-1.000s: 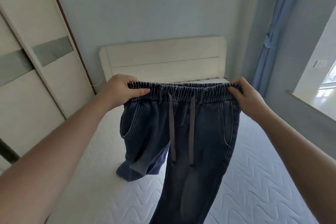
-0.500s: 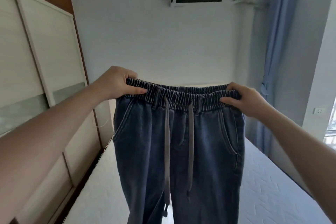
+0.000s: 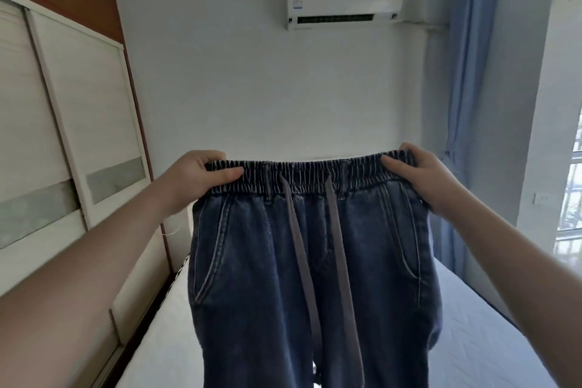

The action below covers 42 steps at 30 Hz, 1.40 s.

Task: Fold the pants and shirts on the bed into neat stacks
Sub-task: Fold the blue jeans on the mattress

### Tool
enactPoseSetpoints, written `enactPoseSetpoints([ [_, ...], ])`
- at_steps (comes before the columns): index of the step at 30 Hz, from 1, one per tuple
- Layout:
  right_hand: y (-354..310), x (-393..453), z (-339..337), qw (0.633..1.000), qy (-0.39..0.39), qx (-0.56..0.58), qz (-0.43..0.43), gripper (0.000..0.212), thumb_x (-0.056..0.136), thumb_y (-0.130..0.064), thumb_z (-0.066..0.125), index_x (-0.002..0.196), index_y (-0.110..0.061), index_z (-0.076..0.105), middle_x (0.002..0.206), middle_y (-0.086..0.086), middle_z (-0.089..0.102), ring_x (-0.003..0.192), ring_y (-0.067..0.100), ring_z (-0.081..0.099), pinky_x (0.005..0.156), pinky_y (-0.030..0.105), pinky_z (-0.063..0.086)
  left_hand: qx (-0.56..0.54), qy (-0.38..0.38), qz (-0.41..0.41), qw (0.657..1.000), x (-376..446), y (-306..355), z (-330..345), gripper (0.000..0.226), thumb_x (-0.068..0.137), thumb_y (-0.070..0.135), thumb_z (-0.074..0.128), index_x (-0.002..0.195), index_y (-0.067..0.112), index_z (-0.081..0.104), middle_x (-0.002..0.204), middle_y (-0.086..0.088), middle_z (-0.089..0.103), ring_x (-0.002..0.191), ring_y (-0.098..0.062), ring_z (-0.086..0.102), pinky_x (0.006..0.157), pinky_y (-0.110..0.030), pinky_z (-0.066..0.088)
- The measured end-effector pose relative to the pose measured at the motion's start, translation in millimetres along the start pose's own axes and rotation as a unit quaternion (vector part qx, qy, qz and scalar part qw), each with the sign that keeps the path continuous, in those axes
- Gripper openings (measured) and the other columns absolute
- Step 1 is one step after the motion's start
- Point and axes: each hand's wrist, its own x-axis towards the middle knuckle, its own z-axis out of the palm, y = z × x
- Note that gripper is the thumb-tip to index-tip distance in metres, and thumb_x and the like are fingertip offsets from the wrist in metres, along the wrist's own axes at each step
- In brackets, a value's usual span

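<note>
A: From the head view, we hold the dark blue denim drawstring pants point(image 3: 311, 264) up in the air above the white quilted mattress of the bed point(image 3: 478, 337), waistband level, legs hanging straight down out of sight.

B: And our hands?

A: Our left hand point(image 3: 195, 179) pinches the left end of the gathered elastic waistband point(image 3: 310, 176), thumb laid across its front and fingers curled behind. Our right hand point(image 3: 422, 176) pinches the right end the same way. Both hold only the pants.

B: How do we expect them to handle?

A: Soft, but with some weight, we judge: the denim hangs in long, slack folds. The cloth will not slip easily, and nothing in it is fragile. The two grey flat drawstring cords point(image 3: 302, 261) dangle loose down the front of the pants and could stray out of a fold. The waistband ends seem the best places to hold, since from there the legs fall even.

B: And around the pants?

A: Below and behind them lies the mattress, bare where we can see it, a broad soft surface for laying them flat. Left of the pants stands a cream sliding-door wardrobe with a brown wooden top point(image 3: 72, 123). Above them, on the pale back wall, hangs a white wall-mounted air conditioner point(image 3: 345, 5). Right of them falls a long blue curtain point(image 3: 466, 104), with a bright window point(image 3: 571, 198) beyond it. No shirts or stacks show here.
</note>
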Motion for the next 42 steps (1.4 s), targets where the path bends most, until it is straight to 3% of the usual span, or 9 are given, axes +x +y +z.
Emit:
enactPoseSetpoints([
  [7, 40, -25, 47, 0.987, 0.131, -0.002, 0.088, 0.037, 0.085, -0.042, 0.072, 0.089, -0.007, 0.060, 0.086, 0.017, 0.071, 0.085, 0.037, 0.069, 0.083, 0.055, 0.055, -0.223, 0.172, -0.119, 0.952, -20, -18, 91, 0.017, 0.076, 0.024, 0.082, 0.076, 0.012, 0.071, 0.074, -0.014, 0.072, 0.062, -0.023, 0.066, 0.059, -0.032, 0.053],
  [12, 37, -66, 99, 0.986, 0.152, 0.022, 0.063, 0.036, 0.088, -0.042, 0.067, 0.079, -0.011, 0.053, 0.071, 0.012, 0.063, 0.063, 0.017, 0.057, 0.064, 0.036, 0.049, -0.148, 0.230, -0.078, 0.959, -44, -12, 163, 0.041, 0.083, 0.034, 0.074, 0.068, 0.000, 0.057, 0.067, -0.025, 0.059, 0.055, -0.018, 0.049, 0.054, -0.029, 0.037],
  [17, 38, -99, 128, 0.990, 0.132, -0.042, -0.003, 0.032, 0.093, -0.043, 0.061, 0.074, -0.027, 0.041, 0.058, -0.008, 0.050, 0.051, 0.005, 0.046, 0.048, 0.018, 0.038, -0.061, 0.270, -0.030, 0.961, -65, -6, 202, 0.051, 0.088, 0.028, 0.070, 0.049, 0.028, 0.037, 0.045, 0.011, 0.043, 0.046, -0.007, 0.035, 0.047, -0.017, 0.027],
  [22, 47, -129, 134, 0.990, 0.066, -0.116, -0.043, 0.008, 0.099, -0.038, 0.050, 0.105, -0.039, 0.045, 0.078, -0.022, 0.062, 0.076, -0.006, 0.060, 0.059, 0.008, 0.042, -0.065, 0.251, -0.064, 0.964, -75, -20, 212, 0.048, 0.090, 0.039, 0.067, 0.061, 0.005, 0.050, 0.056, -0.011, 0.051, 0.053, -0.011, 0.038, 0.053, -0.027, 0.031],
  [26, 60, -148, 138, 0.994, 0.005, -0.106, -0.007, 0.043, 0.100, -0.045, 0.035, 0.141, -0.045, 0.027, 0.102, -0.024, 0.064, 0.096, -0.008, 0.057, 0.078, 0.009, 0.042, -0.076, 0.237, -0.108, 0.963, -80, -28, 212, 0.061, 0.091, 0.056, 0.055, 0.066, 0.001, 0.049, 0.055, -0.008, 0.047, 0.054, -0.016, 0.040, 0.055, -0.034, 0.035],
  [30, 75, -163, 145, 0.995, -0.062, -0.061, 0.038, 0.047, 0.095, -0.053, 0.020, 0.140, -0.058, 0.029, 0.134, -0.023, 0.044, 0.121, -0.022, 0.033, 0.098, 0.010, 0.028, -0.133, 0.197, -0.163, 0.957, -81, -31, 214, 0.075, 0.083, 0.080, 0.034, 0.084, 0.011, 0.064, 0.079, -0.005, 0.068, 0.078, -0.022, 0.063, 0.075, -0.040, 0.051],
  [33, 84, -168, 147, 0.993, -0.109, 0.026, 0.041, 0.044, 0.096, -0.044, 0.021, 0.137, -0.057, 0.033, 0.146, -0.023, 0.039, 0.134, -0.016, 0.027, 0.113, 0.019, 0.020, -0.129, 0.154, -0.164, 0.966, -83, -37, 211, 0.079, 0.066, 0.095, 0.038, 0.081, 0.020, 0.060, 0.067, 0.008, 0.061, 0.070, -0.014, 0.059, 0.066, -0.031, 0.047],
  [38, 104, -169, 137, 0.968, -0.170, 0.180, 0.048, 0.051, 0.100, -0.039, 0.019, 0.142, -0.031, 0.046, 0.150, -0.013, 0.044, 0.141, 0.008, 0.036, 0.116, 0.032, 0.025, -0.122, 0.133, -0.156, 0.971, -89, -58, 205, 0.040, 0.070, 0.055, 0.076, 0.079, 0.022, 0.056, 0.077, -0.004, 0.065, 0.075, -0.026, 0.066, 0.071, -0.046, 0.056],
  [42, 117, -157, 131, 0.988, -0.051, 0.139, 0.040, 0.051, 0.100, -0.045, 0.023, 0.128, -0.025, 0.059, 0.129, -0.007, 0.064, 0.124, 0.011, 0.055, 0.105, 0.029, 0.041, -0.107, 0.086, -0.118, 0.983, -95, -71, 193, 0.026, 0.084, 0.039, 0.072, 0.079, 0.023, 0.052, 0.067, 0.003, 0.057, 0.060, -0.013, 0.054, 0.060, -0.036, 0.046],
])
